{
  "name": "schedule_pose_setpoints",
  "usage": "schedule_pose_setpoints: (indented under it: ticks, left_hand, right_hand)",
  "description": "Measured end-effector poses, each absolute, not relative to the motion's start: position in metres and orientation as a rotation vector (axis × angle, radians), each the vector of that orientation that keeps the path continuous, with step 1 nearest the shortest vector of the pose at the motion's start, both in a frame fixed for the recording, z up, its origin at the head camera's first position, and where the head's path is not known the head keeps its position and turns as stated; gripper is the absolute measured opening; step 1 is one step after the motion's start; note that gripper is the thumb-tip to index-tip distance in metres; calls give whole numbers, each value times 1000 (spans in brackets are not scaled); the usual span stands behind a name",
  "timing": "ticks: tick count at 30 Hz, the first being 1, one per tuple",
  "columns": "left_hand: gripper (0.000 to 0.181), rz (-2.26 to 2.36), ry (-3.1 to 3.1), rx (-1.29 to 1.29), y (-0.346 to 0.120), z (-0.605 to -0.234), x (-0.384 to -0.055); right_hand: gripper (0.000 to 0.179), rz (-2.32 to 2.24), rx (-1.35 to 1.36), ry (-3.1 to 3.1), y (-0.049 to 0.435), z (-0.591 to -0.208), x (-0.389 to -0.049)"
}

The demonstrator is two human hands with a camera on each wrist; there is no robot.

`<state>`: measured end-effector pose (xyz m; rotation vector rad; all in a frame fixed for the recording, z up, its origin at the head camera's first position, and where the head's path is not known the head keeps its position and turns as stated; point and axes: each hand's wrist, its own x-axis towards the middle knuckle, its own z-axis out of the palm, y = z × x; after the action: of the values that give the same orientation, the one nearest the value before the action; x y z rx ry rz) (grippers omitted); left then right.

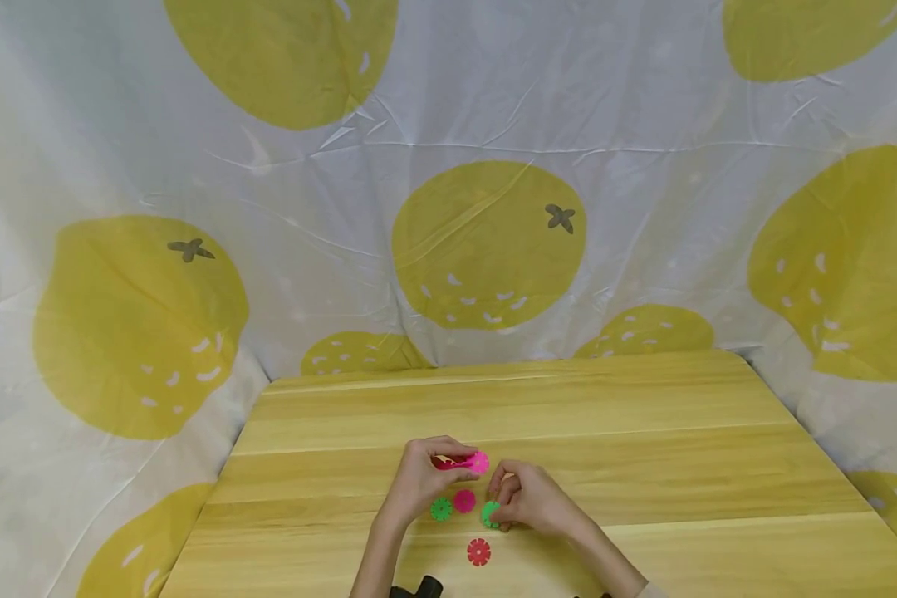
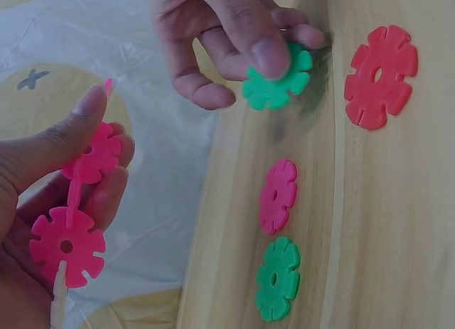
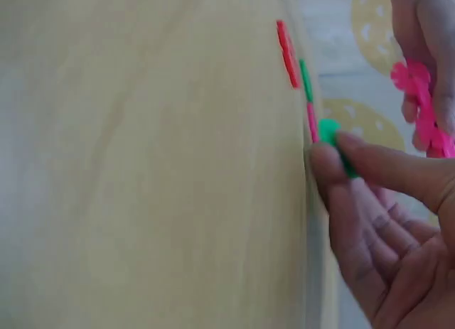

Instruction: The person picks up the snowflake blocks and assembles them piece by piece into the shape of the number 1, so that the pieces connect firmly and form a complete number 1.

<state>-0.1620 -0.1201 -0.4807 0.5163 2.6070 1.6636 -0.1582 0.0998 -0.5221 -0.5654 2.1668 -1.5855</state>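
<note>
My left hand (image 1: pixel 413 482) holds a short chain of pink notched plastic discs (image 2: pixel 67 247), slotted into one another at angles, raised above the table. In the left wrist view a pale disc (image 2: pixel 58 297), seen edge-on, sits in the chain's lower end. Thumb and fingers of my right hand (image 1: pixel 540 501) pinch a single green notched disc (image 2: pixel 270 93) low over the wood, to the right of the chain and apart from it. Part of that green disc is hidden behind the right thumb.
On the wooden table (image 1: pixel 605 432) lie a loose green disc (image 1: pixel 441 509), a pink disc (image 1: pixel 464 501) beside it and a red disc (image 1: pixel 478 552) nearer the front. A lemon-print cloth (image 1: pixel 643 191) hangs behind the table. Something black (image 1: pixel 428 588) shows at the bottom edge.
</note>
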Motion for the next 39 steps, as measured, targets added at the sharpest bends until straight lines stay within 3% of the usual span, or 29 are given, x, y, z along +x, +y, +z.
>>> schedule_pose_setpoints:
  ticks: [21,39]
  left_hand:
    - [20,1672,2516,513,-125,-484,-158]
    - [18,1639,2518,592,-123,-483,-156]
  right_hand:
    - [22,-2067,-666,2138,121,-519,-165]
    - [14,-1950,-711,2419,115,-518,-160]
